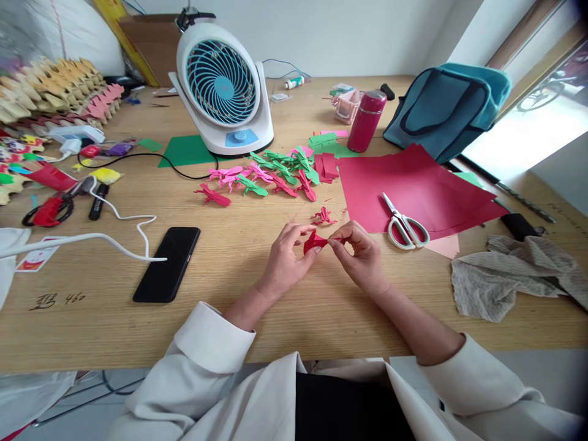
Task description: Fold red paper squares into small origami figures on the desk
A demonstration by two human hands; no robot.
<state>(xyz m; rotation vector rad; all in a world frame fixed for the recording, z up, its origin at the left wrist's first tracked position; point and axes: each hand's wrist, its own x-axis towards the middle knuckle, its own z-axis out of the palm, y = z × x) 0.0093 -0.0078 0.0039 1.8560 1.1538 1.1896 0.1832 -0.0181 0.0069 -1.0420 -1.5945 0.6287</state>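
Between my two hands is a small folded piece of red paper point(314, 242), held just above the table. My left hand point(287, 257) grips its left side between thumb and fingers. My right hand point(361, 254) pinches its pointed right end with thumb and forefinger. Just beyond my fingertips lies a red paper figure point(324, 215) with thin limbs. Farther back is a cluster of folded paper figures in green point(280, 165), pink point(229, 176) and red point(214, 195). White-handled scissors point(407, 226) rest on large red paper sheets point(413, 190) to the right.
A white fan point(223, 86) stands at the back, near a red flask point(367, 120) and a teal bag point(452, 110). On the left lie a black phone point(168, 264), a white cable point(101, 237) and black-and-red scissors point(49, 209). A grey cloth point(509, 275) lies at the right.
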